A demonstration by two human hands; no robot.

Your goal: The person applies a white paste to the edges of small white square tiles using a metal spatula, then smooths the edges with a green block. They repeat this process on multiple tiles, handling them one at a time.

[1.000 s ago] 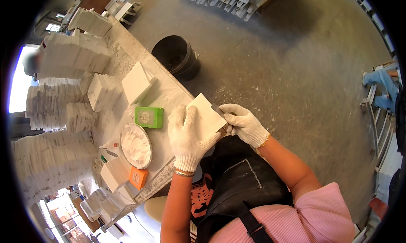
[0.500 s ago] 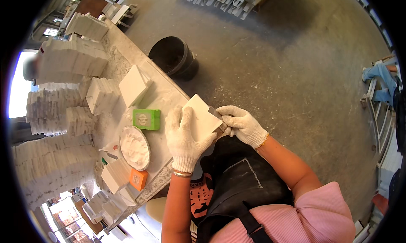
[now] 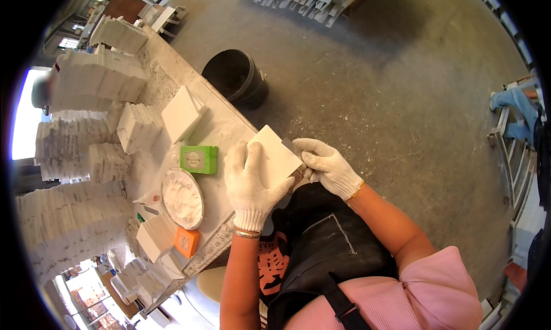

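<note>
My left hand [image 3: 252,186], in a white knit glove, lies on a square white tile [image 3: 276,156] at the table's edge. Its fingers and thumb are spread flat over the tile's face. Along the tile's right edge, my gloved right hand [image 3: 328,168] pinches a small dark grey pad [image 3: 288,146] against the side. Part of the pad is covered by the fingers and the tile. Left of my left hand are a green box [image 3: 198,159] and a round dish of white powder [image 3: 182,199]. An orange box [image 3: 186,241] sits nearer to me.
Stacked white tiles [image 3: 179,115] lie on the stone-topped table [image 3: 221,136], with taller tile stacks [image 3: 74,215] along its left side. A black bucket [image 3: 251,80] stands on the floor beyond the edge. Another person's legs [image 3: 511,103] show at far right.
My right hand has shifted slightly left and up along the tile's edge with the pad. The tile has tipped slightly under my left hand, which stays nearly in place.
</note>
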